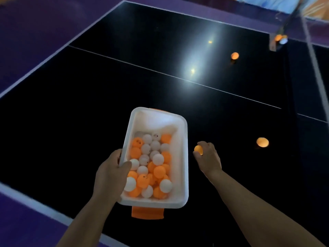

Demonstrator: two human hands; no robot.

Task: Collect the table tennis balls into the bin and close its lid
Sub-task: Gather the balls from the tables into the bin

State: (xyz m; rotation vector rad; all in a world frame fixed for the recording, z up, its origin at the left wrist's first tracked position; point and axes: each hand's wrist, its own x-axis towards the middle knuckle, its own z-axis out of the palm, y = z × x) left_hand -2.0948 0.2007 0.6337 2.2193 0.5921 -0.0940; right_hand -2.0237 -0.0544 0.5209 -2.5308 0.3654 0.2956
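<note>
A white rectangular bin (184, 157) with orange latches holds several orange and white table tennis balls. My left hand (110, 177) grips the bin's left rim, thumb inside, and holds it above the dark table (89, 104). Just right of the bin, my right hand (208, 158) holds an orange ball (198, 149) in its fingers. Another orange ball (262, 142) lies on the table further right. A third orange ball (234, 55) lies far off near the net. No lid is in view.
The net post (275, 42) stands at the top right, with an orange and a white ball (281, 39) by its clamp. White lines mark the table's edges and middle. Purple floor (26, 32) surrounds the table.
</note>
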